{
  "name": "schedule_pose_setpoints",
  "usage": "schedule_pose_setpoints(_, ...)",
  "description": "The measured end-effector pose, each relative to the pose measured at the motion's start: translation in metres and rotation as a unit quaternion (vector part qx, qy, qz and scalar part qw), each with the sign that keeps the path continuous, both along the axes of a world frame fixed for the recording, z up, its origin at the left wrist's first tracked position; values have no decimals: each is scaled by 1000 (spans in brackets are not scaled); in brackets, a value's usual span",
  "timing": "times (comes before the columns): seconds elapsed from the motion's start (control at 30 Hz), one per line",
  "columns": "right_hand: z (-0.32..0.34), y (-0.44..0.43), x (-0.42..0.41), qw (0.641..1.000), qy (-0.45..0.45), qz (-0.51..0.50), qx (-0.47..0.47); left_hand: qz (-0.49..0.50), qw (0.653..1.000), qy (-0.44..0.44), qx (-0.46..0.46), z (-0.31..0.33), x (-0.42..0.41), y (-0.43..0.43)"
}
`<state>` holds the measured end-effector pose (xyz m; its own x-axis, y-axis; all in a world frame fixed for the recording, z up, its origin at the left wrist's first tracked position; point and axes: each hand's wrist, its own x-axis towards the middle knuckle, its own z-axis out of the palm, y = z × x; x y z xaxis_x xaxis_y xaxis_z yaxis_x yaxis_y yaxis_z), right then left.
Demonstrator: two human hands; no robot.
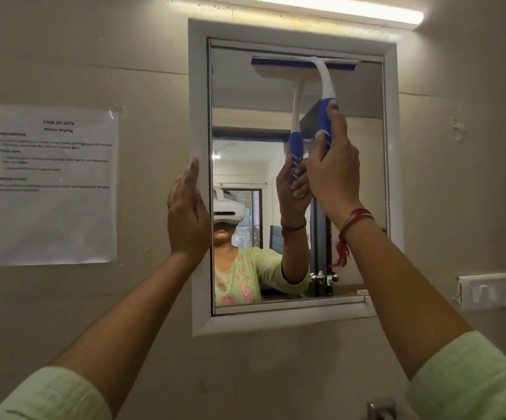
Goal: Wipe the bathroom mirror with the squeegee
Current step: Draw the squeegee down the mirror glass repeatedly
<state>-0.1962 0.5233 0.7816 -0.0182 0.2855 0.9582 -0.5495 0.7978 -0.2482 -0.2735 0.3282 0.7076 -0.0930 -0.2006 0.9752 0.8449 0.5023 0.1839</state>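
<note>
Head view: right hand [333,174] grip closed around squeegee [326,95] handle, blade above on mirror [357,183].

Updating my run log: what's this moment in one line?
right hand: grips squeegee | blade: top of mirror | left hand: flat on mirror frame

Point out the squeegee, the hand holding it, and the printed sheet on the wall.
Blue and white plastic squeegee [306,64]: head view, on the blade bar.
Right hand [333,174]: head view, on its back.
White printed paper sheet [54,207]: head view, on its blank lower part.
</note>
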Motion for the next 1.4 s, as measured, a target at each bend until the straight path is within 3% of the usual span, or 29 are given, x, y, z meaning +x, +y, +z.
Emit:
schedule_pose_setpoints(0.73, -183, -10, 15, 997, -60, 37, 28, -7, 1000, 2, -9, 1, 0, -1)
schedule_pose_setpoints(1.4, -352, -17, 71, 983, -183, 3, -16, 22, 1000, 17, -7, 0, 0, 0)
